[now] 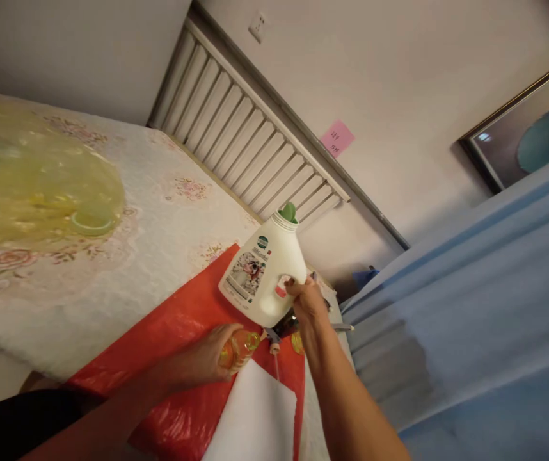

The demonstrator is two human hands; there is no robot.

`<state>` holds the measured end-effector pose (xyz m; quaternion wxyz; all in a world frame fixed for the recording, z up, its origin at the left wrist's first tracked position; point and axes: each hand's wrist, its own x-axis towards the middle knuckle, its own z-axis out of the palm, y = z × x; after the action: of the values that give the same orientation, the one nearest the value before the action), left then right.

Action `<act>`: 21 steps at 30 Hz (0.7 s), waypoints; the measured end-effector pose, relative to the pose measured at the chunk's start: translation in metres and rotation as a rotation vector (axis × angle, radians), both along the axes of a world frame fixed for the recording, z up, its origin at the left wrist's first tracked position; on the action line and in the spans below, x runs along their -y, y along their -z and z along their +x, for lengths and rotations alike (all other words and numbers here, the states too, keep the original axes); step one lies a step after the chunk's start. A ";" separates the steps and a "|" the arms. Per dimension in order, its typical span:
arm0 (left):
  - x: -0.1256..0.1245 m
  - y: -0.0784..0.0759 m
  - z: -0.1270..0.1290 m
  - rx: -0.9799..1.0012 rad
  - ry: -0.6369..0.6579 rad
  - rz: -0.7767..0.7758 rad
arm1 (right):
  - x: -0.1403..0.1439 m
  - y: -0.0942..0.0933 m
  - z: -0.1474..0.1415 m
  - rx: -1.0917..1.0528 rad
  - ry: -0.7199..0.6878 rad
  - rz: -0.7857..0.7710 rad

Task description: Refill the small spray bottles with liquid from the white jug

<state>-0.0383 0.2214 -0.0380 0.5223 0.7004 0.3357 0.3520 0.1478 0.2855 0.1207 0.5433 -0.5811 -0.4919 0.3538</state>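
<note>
The right hand is gripping the white detergent bottle by its lower body, held above the red plastic sheet. The left hand is closed round a small yellow bottle on the sheet. Risk — the white bottle's top appears uncapped, so tilting it could be spilling liquid onto the bed cover.

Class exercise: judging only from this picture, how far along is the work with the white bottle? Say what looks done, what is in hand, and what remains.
Done: the white bottle is lifted off the red sheet and its neck looks uncapped. In hand: the right hand holds it upright; the left hand grips a small yellow bottle. Left: nothing visibly pours between them yet, and the white paper lies untouched.
</note>
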 end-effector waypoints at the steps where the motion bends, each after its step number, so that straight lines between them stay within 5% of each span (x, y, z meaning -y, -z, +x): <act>1: 0.000 0.001 0.000 0.005 -0.003 0.006 | -0.005 0.013 -0.003 -0.020 -0.009 0.008; 9: 0.001 -0.009 -0.004 0.013 0.031 0.018 | -0.007 0.091 -0.014 -0.030 -0.045 0.017; 15: 0.001 -0.010 -0.004 0.002 0.044 -0.030 | 0.011 0.089 0.020 0.198 -0.102 -0.096; 21: 0.000 -0.009 -0.001 -0.008 0.040 -0.044 | 0.039 0.096 0.071 0.561 0.063 -0.274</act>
<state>-0.0394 0.2211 -0.0287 0.5432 0.6968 0.3314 0.3311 0.2190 0.2470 0.0245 0.3137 -0.7387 -0.5523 0.2257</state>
